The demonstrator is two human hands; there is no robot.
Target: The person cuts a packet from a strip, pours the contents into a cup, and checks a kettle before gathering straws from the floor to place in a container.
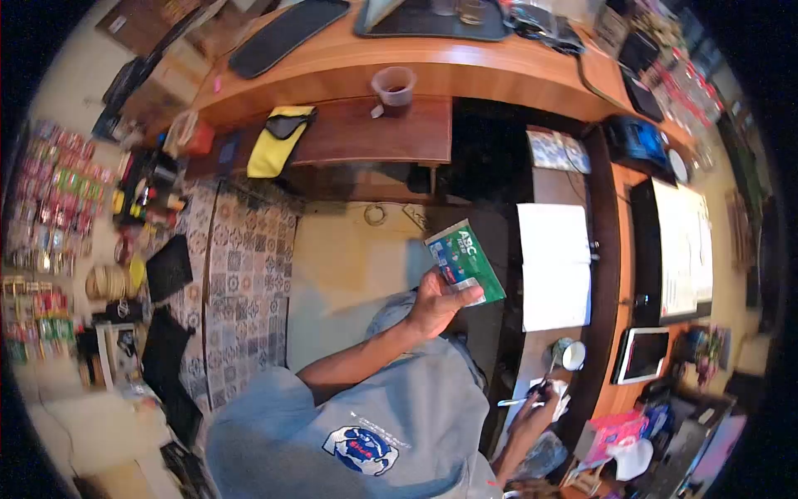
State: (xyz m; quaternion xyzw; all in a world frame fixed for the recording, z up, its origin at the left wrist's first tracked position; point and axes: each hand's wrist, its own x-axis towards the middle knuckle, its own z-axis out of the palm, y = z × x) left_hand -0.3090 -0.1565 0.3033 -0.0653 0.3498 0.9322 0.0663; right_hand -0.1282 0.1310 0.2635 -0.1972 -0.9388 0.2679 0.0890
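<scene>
My left hand (445,306) grips a green sachet (467,264) marked "ABC", its thumb across the lower part and its fingers behind. The sachet is held up, tilted, between me and the desk. Over the narrow desk surface at lower right, the fingers of my right hand (532,418) are closed at a small dark thing (544,387); its kind is hard to tell. A thin pale stick-like piece (512,402) juts out beside these fingers. Just beyond stands a cup (570,354). White paper or tissue (561,399) lies close to my right hand.
An open notebook (555,287) lies on the desk past the cup. A monitor (682,254) and a tablet (644,356) stand on the right. A brown shelf (374,137) holds a plastic cup (394,86) and a yellow-and-black cloth item (280,143). Patterned tiles (245,274) lie left.
</scene>
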